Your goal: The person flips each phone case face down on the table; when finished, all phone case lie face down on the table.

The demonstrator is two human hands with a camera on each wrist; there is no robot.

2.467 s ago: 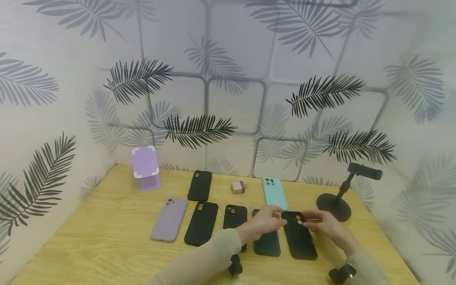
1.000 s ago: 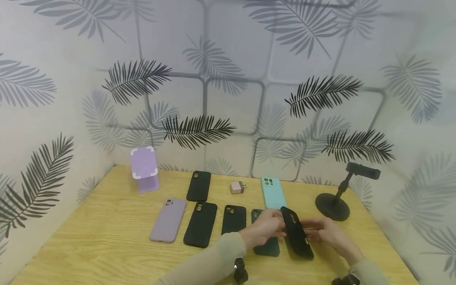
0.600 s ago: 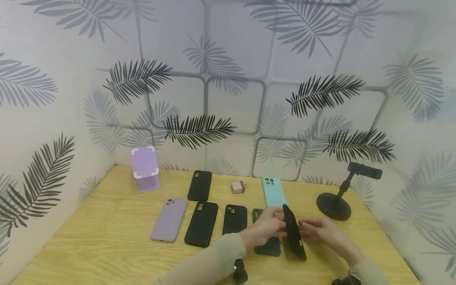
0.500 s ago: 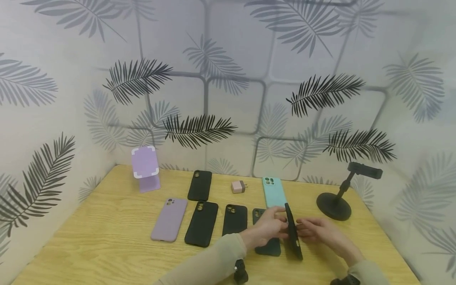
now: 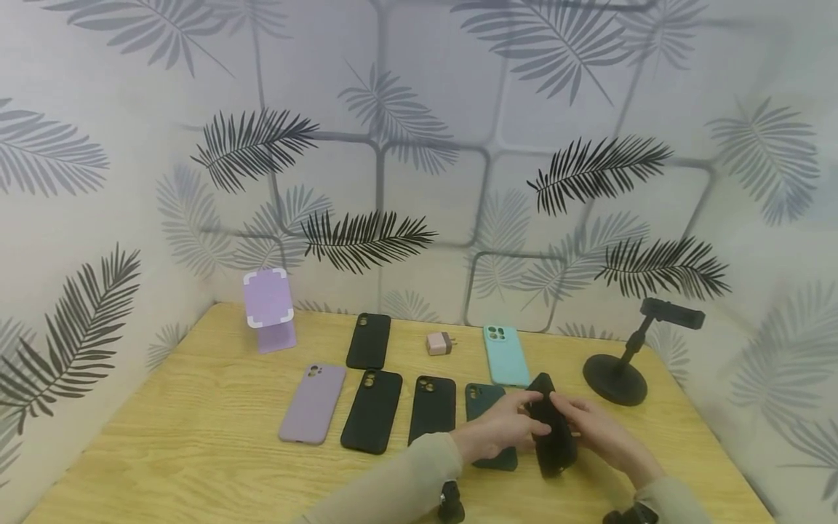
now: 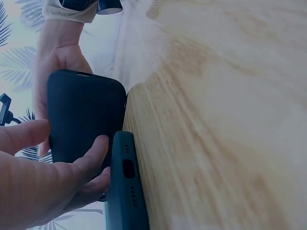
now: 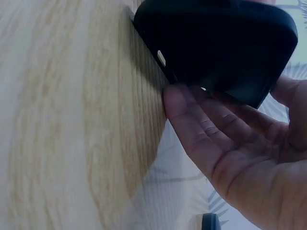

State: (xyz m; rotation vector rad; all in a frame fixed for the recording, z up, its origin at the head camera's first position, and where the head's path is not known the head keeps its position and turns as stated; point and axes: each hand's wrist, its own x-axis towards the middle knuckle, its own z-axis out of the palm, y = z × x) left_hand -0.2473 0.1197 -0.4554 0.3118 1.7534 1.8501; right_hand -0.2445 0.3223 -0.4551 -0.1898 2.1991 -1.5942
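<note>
A black phone case [image 5: 555, 445] stands tilted up from the wooden table, its lower end near the tabletop. My right hand [image 5: 605, 435] grips its right side, thumb over the face and fingers behind, as the right wrist view of the hand [image 7: 235, 148] also shows. My left hand [image 5: 507, 431] reaches across from the left with extended fingers touching the case; in the left wrist view this hand [image 6: 53, 187] overlaps the dark case [image 6: 86, 115]. Beneath my left hand lies a dark green phone case [image 5: 483, 397], partly hidden; its port end [image 6: 128, 177] shows close beside the fingers.
A turquoise case [image 5: 507, 358] lies just behind, and a black phone stand [image 5: 615, 380] stands to the right. Leftward lie several black cases [image 5: 371, 413] and a lilac case [image 5: 313, 404]. A pink charger [image 5: 439, 343] and a purple stand [image 5: 270, 309] are farther back.
The black case has come up from lying flat with camera holes upward, turned on edge, and tipped over to show its other face. Both hands have moved with it; the other objects stayed put.
</note>
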